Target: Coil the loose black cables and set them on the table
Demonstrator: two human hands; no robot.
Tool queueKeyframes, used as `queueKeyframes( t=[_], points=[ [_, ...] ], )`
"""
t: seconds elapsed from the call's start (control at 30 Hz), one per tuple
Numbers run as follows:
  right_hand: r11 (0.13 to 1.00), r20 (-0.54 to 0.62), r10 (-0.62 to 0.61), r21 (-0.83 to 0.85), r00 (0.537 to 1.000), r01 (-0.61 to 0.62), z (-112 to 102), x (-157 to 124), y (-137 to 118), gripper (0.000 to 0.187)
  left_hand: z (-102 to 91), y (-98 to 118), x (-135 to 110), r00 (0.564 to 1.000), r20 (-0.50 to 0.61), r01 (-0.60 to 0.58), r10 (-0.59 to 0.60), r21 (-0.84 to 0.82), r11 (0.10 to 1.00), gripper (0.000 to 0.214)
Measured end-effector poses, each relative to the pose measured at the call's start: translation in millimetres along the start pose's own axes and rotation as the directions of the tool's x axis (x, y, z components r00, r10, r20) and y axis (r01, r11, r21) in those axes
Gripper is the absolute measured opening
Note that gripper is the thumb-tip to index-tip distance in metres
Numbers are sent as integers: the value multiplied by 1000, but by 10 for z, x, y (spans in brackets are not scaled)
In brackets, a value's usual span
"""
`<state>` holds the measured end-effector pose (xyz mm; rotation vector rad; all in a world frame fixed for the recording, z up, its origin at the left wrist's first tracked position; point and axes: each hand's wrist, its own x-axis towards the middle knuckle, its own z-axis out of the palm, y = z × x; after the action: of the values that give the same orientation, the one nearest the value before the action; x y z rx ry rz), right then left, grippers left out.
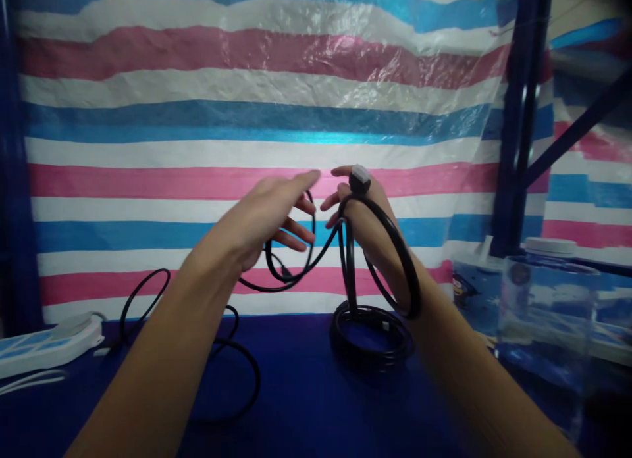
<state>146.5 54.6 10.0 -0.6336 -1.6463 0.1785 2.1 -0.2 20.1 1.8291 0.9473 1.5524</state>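
Both of my hands are raised in front of a striped plastic sheet. My right hand [363, 211] is closed on a black cable [395, 247], pinching its grey plug [360, 179] at the top. Loops of the cable hang round my right wrist and forearm. My left hand [269, 211] has its fingers stretched out, and a small loop of the same cable [291, 260] passes round them. A finished black coil [370, 333] lies on the blue table under my right hand. More slack cable [247, 372] trails across the table to the left.
A white power strip [49, 343] lies at the table's left edge. A clear plastic container [543, 313] with a white-lidded jar [550, 246] behind it stands at the right. A dark blue metal post [516, 116] rises at the right. The striped sheet [247, 83] closes off the back.
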Motion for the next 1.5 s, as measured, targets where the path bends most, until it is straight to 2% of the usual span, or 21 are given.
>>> queueKeyframes(
  t=[0.07, 0.13, 0.23, 0.3, 0.33, 0.43, 0.53, 0.6, 0.67, 0.77, 0.9, 1.0, 1.1, 1.2, 1.3, 1.33, 1.37, 1.43, 1.5],
  points=[
    [964, -193, -43, -264, 980, -10, -4, -4, -5, 28, 120, 10, -48, 992, 121, 47, -47, 1, 999, 38],
    [872, -299, -134, -489, 945, -31, -53, -14, -20, 32, 198, 27, -80, 963, 254, 118, -94, -82, 990, 40],
    [760, -336, -251, -649, 908, -30, -130, -25, -45, 37, 251, 65, -110, 902, 421, 206, -98, -220, 954, 36],
    [729, -312, -275, -684, 909, -14, -156, -20, -55, 38, 260, 73, -115, 879, 469, 220, -87, -236, 946, 19],
    [730, -293, -270, -683, 917, -3, -165, -13, -58, 37, 256, 64, -108, 881, 467, 209, -80, -232, 950, 12],
    [802, -227, -213, -596, 950, 37, -190, 23, -60, 25, 200, -19, -37, 936, 348, 140, -51, -236, 962, 9],
    [933, -59, -147, -340, 987, 119, -223, 59, -48, 10, 84, -138, 77, 990, 138, 33, 3, -258, 966, 12],
    [986, 70, -114, -118, 991, 122, -240, 73, -36, 9, 9, -192, 134, 998, 43, -29, 42, -267, 963, 22],
    [992, 126, -120, -19, 985, 124, -247, 75, -29, 13, -37, -208, 159, 998, 16, -56, 63, -276, 960, 28],
    [982, 185, -177, -31, 967, 186, -248, 54, -42, 10, -41, -186, 147, 993, 18, -105, 115, -302, 947, 29],
    [984, 319, -171, 6, 932, 178, -221, 1, -90, 6, 11, -169, 107, 981, 20, -174, 193, -348, 921, 24],
    [996, 353, -85, 25, 932, 82, -189, -31, -123, 10, 43, -174, 81, 969, 134, -154, 209, -336, 929, 13],
    [999, 362, 38, -44, 931, -24, -190, -48, -157, 22, 61, -172, 60, 957, 239, -99, 162, -257, 961, 20],
    [987, 392, 133, -137, 910, -85, -224, -65, -202, 28, 90, -186, 66, 978, 176, -84, 113, -163, 983, 30],
    [975, 522, 221, -106, 824, -194, -237, -85, -233, 25, 140, -214, 99, 991, 20, -134, 135, -64, 989, 42],
    [971, 535, 233, -77, 812, -228, -229, -87, -236, 22, 154, -219, 111, 988, -22, -153, 152, -40, 987, 44],
    [967, 520, 237, -47, 820, -250, -216, -85, -234, 19, 163, -220, 122, 984, -59, -171, 169, -29, 985, 43],
    [973, 406, 213, -3, 889, -232, -184, -70, -219, 13, 152, -219, 143, 972, -141, -195, 189, -35, 980, 38],
    [991, 211, 128, 14, 969, -134, -166, -44, -198, 10, 95, -239, 165, 960, -226, -178, 167, -30, 984, 39]
  ],
)
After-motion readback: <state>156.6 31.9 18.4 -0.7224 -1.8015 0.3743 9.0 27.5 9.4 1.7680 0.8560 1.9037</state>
